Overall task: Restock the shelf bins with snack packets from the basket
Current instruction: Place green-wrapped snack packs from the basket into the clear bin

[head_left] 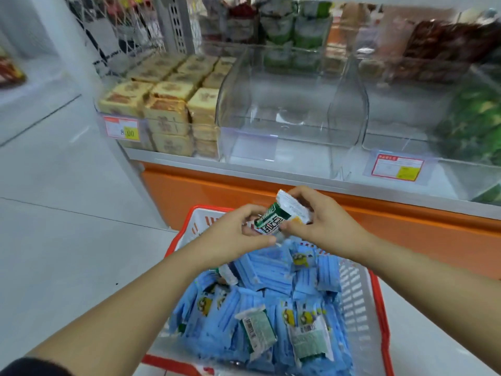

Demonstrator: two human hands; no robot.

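Observation:
Both hands hold a small stack of green-and-white snack packets [282, 215] above the far end of the red basket [378, 291]. My left hand [238, 232] pinches the stack's near left end; my right hand [322, 221] curls round its right side. The basket is heaped with blue snack packets [260, 270], and two green-and-white packets [259, 332] lie face down near its front. Straight ahead on the shelf stands a clear plastic bin [284, 112] with nothing inside it.
Left of the clear bin a bin of beige cake packs [168, 104] carries a price tag [122, 128]. Green packets [471, 123] fill the bin at the right, behind another price tag [397, 166]. An orange shelf base [217, 191] runs below. White tiled floor lies to the left.

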